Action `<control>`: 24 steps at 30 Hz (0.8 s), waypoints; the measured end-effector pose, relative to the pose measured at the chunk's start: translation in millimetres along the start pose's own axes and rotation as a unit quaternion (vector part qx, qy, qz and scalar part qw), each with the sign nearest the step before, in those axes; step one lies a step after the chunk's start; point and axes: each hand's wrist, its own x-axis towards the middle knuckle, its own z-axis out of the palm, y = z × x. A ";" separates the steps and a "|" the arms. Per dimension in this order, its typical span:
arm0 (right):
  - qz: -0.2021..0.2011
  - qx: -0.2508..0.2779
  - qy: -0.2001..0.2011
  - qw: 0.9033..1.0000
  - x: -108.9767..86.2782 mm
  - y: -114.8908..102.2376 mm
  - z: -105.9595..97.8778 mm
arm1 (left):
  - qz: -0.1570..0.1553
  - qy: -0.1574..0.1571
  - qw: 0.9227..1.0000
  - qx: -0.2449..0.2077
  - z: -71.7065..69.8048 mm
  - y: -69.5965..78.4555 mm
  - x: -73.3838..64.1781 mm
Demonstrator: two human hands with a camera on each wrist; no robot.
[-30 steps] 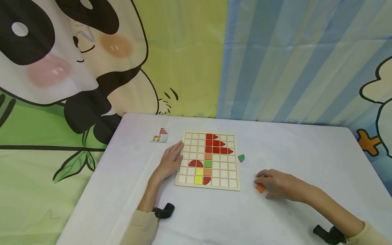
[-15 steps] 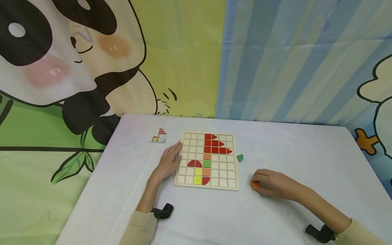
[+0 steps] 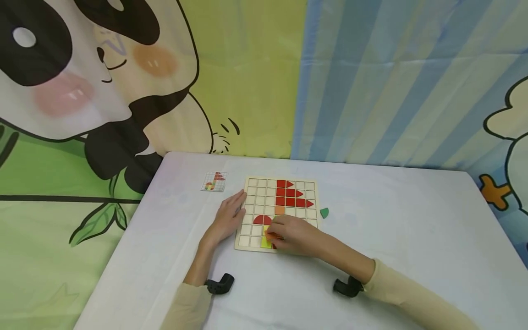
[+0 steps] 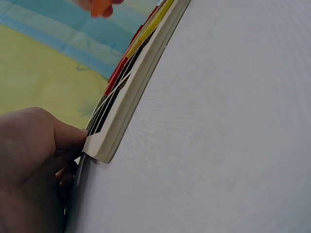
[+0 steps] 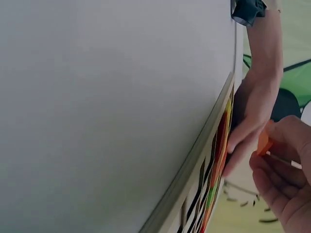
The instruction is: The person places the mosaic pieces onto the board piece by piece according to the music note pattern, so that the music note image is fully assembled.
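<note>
My right hand pinches an orange square tile between thumb and fingers, held over the lower middle of the wooden grid board. A yellow tile shows just beneath it; other tiles there are hidden by the hand. Along the board's left edge rests my left hand, fingers extended, and its thumb touches the rim in the left wrist view. Red square and pointed tiles fill cells in the upper rows. Two red quarter-round tiles form a half circle left of my right hand.
A small printed card with a coloured grid picture lies beyond the left hand. To the right of the board is a loose green quarter-round tile. The white table ends at printed cloth behind and at the sides.
My right hand first closed on the orange tile at the table's right, then carried it left to above the board. The left hand has stayed at the board's edge.
</note>
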 end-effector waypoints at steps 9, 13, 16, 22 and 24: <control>0.070 -0.050 -0.071 0.994 40.0 -12.2 22.0 | 0.005 -0.007 1.000 0.006 -2.9 1.2 -0.8; 0.070 -0.075 -0.068 0.992 43.9 -13.7 26.7 | 0.007 -0.008 1.000 0.005 -3.9 1.2 -1.2; 0.083 -0.075 -0.075 0.991 45.3 -13.6 27.7 | 0.009 -0.008 1.000 0.004 -3.7 0.6 -1.2; 0.113 -0.051 -0.094 0.988 47.3 -12.1 26.6 | 0.007 -0.007 1.000 0.000 -3.5 1.3 -1.9; 0.114 -0.046 -0.097 0.988 47.9 -11.4 26.5 | 0.007 -0.007 1.000 0.000 -3.7 1.8 -2.1</control>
